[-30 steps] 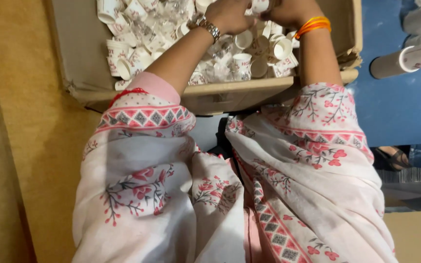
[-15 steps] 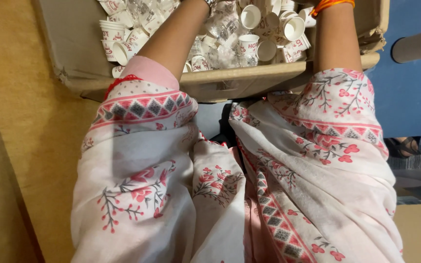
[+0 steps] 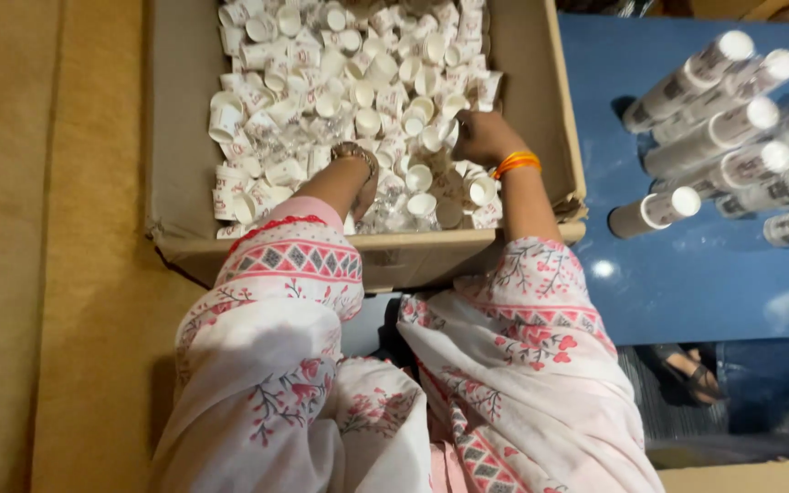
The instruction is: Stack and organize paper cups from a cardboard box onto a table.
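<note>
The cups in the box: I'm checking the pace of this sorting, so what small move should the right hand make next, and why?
Probably close the right hand on one loose paper cup and lift it out. It rests among cups lying jumbled in the cardboard box, while sleeved stacks lie on the blue table. The left hand is buried in the pile.
</note>
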